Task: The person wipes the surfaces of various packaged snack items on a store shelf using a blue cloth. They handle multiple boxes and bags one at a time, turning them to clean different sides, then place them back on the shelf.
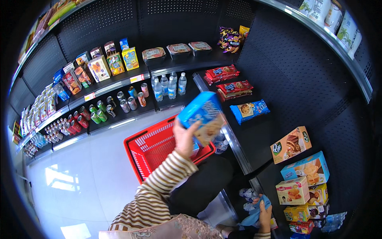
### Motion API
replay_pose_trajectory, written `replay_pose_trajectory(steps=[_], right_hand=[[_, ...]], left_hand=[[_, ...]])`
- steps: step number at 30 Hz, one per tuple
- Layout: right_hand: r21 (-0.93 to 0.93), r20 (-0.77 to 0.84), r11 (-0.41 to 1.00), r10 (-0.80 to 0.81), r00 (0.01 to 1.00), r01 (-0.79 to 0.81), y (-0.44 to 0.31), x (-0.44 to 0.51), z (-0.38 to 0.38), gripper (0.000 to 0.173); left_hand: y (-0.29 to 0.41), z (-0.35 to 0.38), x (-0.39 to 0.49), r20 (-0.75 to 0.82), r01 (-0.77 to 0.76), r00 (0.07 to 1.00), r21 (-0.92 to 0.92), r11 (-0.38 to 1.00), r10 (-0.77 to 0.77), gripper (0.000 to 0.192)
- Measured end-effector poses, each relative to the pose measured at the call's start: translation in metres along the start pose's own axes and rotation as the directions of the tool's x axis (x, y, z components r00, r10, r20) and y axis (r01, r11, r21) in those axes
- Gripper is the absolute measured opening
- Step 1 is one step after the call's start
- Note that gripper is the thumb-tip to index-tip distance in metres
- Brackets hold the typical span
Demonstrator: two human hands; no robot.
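Observation:
My left hand (pixel 185 136) grips a blue cookie box (pixel 203 116) by its near end, slightly blurred, above the right part of a red plastic shopping basket (pixel 149 152). The basket stands on the floor against the shelf; part of another blue and white pack lies inside it. At the lower right, my right hand (pixel 264 213) holds a light blue cloth (pixel 255 212) at the edge of the right shelf, near plastic-wrapped bottles (pixel 248 194). A blue cookie pack (pixel 250 111) and red cookie packs (pixel 235 89) lie on the shelf to the right of the held box.
Boxed cakes (pixel 291 145) stack along the right shelf. Water bottles (pixel 172 87), drink cans (pixel 132 102) and snack boxes (pixel 98 68) line the left shelves. The metal shelf edge (pixel 235 146) runs beside the basket. Overhead, another shelf edge (pixel 325 34) curves across the upper right.

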State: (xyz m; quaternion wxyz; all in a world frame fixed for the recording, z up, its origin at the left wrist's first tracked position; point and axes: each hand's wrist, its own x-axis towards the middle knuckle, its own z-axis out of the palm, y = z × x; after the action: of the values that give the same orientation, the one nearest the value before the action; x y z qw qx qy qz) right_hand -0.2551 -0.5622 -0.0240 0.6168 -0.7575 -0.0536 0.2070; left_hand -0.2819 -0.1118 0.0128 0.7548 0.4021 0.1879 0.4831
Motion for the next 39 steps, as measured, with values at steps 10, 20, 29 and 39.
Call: replay_pose_trajectory(steps=[10,20,29,39], right_hand=[[-0.459,0.077,0.888,0.07,0.995,-0.027,0.071,-0.019,-0.023,0.044],[-0.589,0.19,0.792,-0.058,0.98,0.161,0.038,-0.04,-0.005,0.041],[-0.586,0.21,0.81,0.108,0.972,0.036,0.011,-0.046,-0.038,0.047],[-0.051,0.079,0.998,0.031,0.996,-0.027,-0.03,-0.008,-0.073,0.059]], left_hand=[[-0.084,-0.243,0.021,-0.496,0.281,0.864,0.612,0.739,0.082,0.06],[-0.189,-0.266,0.04,-0.587,0.521,0.81,0.717,0.463,-0.002,0.057],[-0.247,-0.317,0.022,-0.628,0.642,0.766,0.734,0.222,-0.135,0.054],[-0.125,-0.095,0.06,0.143,0.072,0.967,0.643,0.763,-0.211,0.027]])
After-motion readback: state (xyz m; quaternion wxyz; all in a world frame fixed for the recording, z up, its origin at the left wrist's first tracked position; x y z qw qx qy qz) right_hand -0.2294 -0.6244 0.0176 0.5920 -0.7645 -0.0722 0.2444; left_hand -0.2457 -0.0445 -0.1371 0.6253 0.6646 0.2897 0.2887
